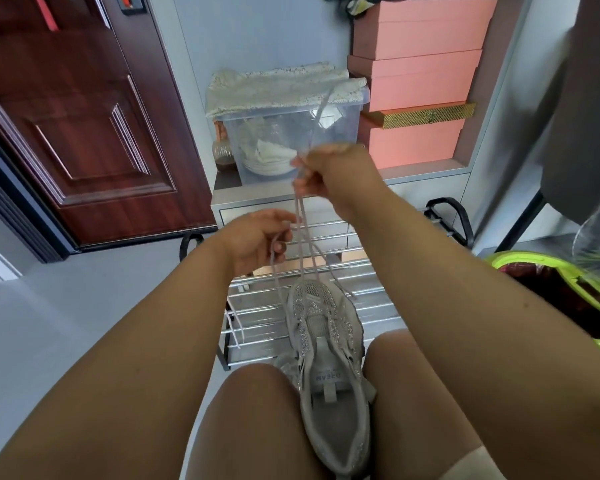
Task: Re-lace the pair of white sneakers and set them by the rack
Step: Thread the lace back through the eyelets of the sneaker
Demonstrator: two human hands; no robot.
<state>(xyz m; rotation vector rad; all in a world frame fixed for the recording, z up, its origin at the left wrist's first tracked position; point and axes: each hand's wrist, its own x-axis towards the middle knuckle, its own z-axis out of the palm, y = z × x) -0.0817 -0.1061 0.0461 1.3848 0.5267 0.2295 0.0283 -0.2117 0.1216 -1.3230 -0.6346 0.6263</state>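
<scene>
Head view. Sneaker [329, 368] wedged between the knees, long axis running 6 to 12 o'clock, toe toward 12 and the rack [371, 306], heel opening toward the body. Lies at 6 o'clock from both hands, well below them. Lace [300, 223] rising from the toe-end eyelets straight up toward 12 o'clock, strands pulled fairly taut.

Right hand [329, 171] higher and farther out, fingers pinched on the lace strands near their upper part, a free end trailing on past it toward 12. Left hand [257, 237] lower, at about 8 o'clock from the right one, nearer the sneaker, fingers curled round one strand. Probably the nearer left hand to feed the next eyelet while the right keeps tension; upper eyelets look unlaced yet.

Second lace-like strand [234, 327] draped on the rack at 9 o'clock of the sneaker; second sneaker not in sight.

Writing: insole label reads mirrored or upside down, seemingly "DREAM"; smaller print too small to tell. Gold box [426, 114] at 1 o'clock bears an emblem, unreadable.
</scene>
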